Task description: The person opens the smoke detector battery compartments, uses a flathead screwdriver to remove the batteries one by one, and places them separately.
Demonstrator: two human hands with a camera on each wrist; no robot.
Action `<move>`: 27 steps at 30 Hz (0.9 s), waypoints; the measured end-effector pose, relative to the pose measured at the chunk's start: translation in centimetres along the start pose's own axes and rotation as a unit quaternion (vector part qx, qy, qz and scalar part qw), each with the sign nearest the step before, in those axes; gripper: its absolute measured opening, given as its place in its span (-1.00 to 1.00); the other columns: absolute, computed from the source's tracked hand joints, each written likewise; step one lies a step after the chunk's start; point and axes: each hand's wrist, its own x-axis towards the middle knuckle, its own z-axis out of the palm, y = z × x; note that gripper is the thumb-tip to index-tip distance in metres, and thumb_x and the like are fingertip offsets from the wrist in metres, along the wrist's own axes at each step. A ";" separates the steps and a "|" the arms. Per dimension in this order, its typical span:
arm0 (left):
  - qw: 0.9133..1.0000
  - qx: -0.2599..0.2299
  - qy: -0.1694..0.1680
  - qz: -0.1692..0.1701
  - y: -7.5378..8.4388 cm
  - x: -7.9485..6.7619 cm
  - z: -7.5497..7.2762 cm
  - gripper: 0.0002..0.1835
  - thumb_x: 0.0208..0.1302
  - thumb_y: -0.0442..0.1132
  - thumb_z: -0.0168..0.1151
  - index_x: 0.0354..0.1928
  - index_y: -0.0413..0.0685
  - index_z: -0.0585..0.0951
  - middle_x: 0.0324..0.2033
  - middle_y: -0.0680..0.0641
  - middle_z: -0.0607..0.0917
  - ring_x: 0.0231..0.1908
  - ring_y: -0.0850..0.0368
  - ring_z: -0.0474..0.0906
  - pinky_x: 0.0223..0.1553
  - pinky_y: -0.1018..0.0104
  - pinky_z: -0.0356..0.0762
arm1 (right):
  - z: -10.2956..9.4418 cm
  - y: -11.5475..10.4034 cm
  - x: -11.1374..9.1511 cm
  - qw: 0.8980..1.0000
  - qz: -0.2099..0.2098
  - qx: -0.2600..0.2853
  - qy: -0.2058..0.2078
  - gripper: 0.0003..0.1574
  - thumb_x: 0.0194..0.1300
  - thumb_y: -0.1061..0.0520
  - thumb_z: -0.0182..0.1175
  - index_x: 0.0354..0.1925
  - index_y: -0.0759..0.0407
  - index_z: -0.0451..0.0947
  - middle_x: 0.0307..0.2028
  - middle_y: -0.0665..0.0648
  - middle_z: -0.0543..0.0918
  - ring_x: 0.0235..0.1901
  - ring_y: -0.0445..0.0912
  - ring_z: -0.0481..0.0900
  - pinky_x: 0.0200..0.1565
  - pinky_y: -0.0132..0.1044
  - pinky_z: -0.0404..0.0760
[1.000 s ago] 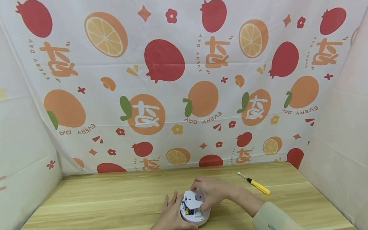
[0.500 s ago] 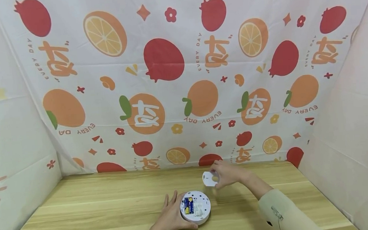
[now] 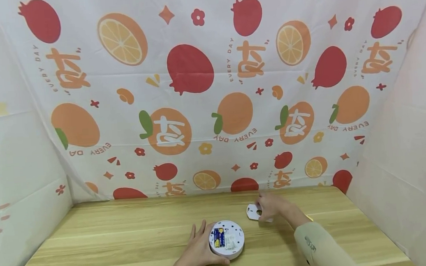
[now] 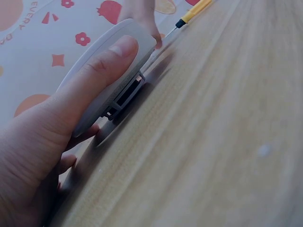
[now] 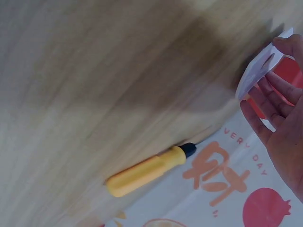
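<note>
1. White plate shifted rightward, away from the round device; right hand pinches it. Contact with bench unclear.
2. Left hand grips the device between thumb and fingers, blue-yellow insert exposed; plate removal looks done.
3. Screwdriver lies near right forearm.

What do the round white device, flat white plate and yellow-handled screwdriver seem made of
Round white device: probably matte plastic, from its smooth moulded casing. Flat white plate: likely thin matte plastic, evenly coloured. Yellow-handled screwdriver: smooth satin handle suggests plastic; pale, slender shaft looks metal.
</note>
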 end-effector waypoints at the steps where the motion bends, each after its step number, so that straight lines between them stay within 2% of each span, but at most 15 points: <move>1: 1.000 -0.003 -0.001 0.001 0.0 0.0 0.0 0.20 -0.50 0.33 0.48 0.25 -0.16 0.26 0.19 -0.47 0.26 0.26 -0.41 -0.05 0.20 -0.31 -0.33 | 0.3 0.1 0.0 1.000 0.003 -0.004 -0.003 -0.44 -0.21 -0.07 0.39 -0.22 0.16 0.52 -0.38 -0.07 0.34 -0.40 -0.19 0.32 -0.36 -0.34 0.42; 11: 1.000 -0.003 0.003 0.000 -0.1 0.0 0.0 0.21 -0.50 0.33 0.47 0.25 -0.18 0.26 0.18 -0.48 0.25 0.26 -0.40 -0.05 0.21 -0.29 -0.31 | 0.6 -0.2 0.0 1.000 -0.006 0.001 -0.002 -0.44 -0.26 0.01 0.39 -0.21 0.13 0.48 -0.37 -0.11 0.32 -0.37 -0.18 0.30 -0.35 -0.34 0.41; 18: 1.000 0.001 -0.001 0.010 0.1 -0.1 -0.3 0.17 -0.43 0.31 0.47 0.24 -0.21 0.25 0.18 -0.48 0.25 0.26 -0.41 -0.06 0.21 -0.29 -0.32 | 0.4 -0.2 -0.1 1.000 0.008 0.010 -0.014 -0.33 -0.25 0.01 0.40 -0.08 0.15 0.48 -0.25 -0.05 0.41 -0.27 -0.15 0.37 -0.21 -0.28 0.47; 22: 1.000 -0.019 -0.016 0.010 0.1 -0.3 -0.7 0.13 -0.37 0.26 0.47 0.25 -0.23 0.25 0.19 -0.44 0.27 0.26 -0.42 -0.08 0.21 -0.28 -0.30 | 0.1 0.5 -0.4 1.000 -0.017 0.015 0.009 -0.32 -0.12 0.02 0.34 -0.01 0.30 0.47 -0.12 0.13 0.51 -0.09 0.01 0.45 -0.04 -0.14 0.48; 24: 0.999 -0.033 -0.026 0.004 0.2 -0.5 -1.2 0.11 -0.32 0.23 0.47 0.25 -0.26 0.25 0.21 -0.44 0.25 0.26 -0.45 -0.11 0.21 -0.29 -0.27 | -0.3 1.1 -0.8 0.999 -0.025 0.023 0.022 -0.39 0.01 0.07 0.27 0.00 0.38 0.46 -0.04 0.25 0.50 0.00 0.12 0.43 0.02 -0.04 0.44; 27: 0.998 -0.043 -0.035 0.001 0.2 -0.7 -1.9 0.07 -0.28 0.20 0.47 0.22 -0.30 0.25 0.21 -0.42 0.25 0.25 -0.48 -0.14 0.20 -0.30 -0.25 | -0.5 2.3 -1.6 0.998 -0.013 0.031 0.050 -0.51 0.15 0.16 0.19 0.02 0.42 0.44 0.04 0.37 0.44 0.06 0.22 0.38 0.07 0.06 0.38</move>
